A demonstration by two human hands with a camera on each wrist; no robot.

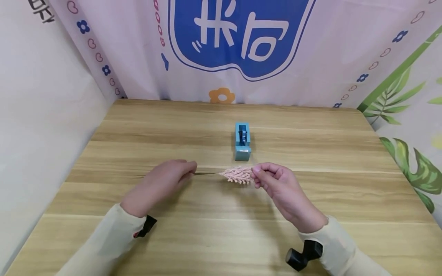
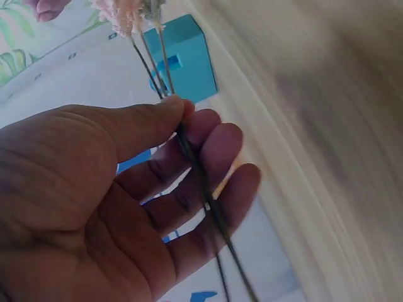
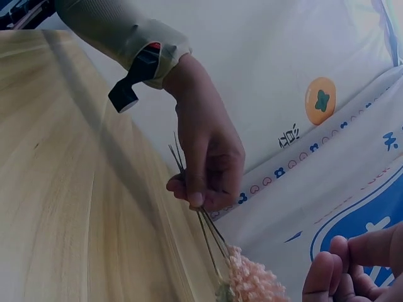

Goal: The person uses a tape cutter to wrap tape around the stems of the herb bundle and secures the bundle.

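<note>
My left hand [image 1: 165, 180] pinches several thin dark stems [image 2: 217, 220] between thumb and forefinger, its other fingers loosely bent behind them. At the stems' far end is a fluffy pale pink flower sprig [image 1: 237, 174], held just above the table. A greyish-green tuft [image 2: 152, 11] shows beside the pink one in the left wrist view. My right hand [image 1: 281, 188] is at the sprig's right end with thumb and fingers bent together. In the right wrist view its fingertips [image 3: 321, 274] look apart from the pink sprig; whether they hold its tip is hidden.
A blue tape dispenser [image 1: 243, 153] stands on the wooden table [image 1: 193, 237], just beyond the sprig. A printed cloth [image 1: 145, 76] hangs behind the table's back edge. White wall covering is at the left, leaf-patterned covering at the right.
</note>
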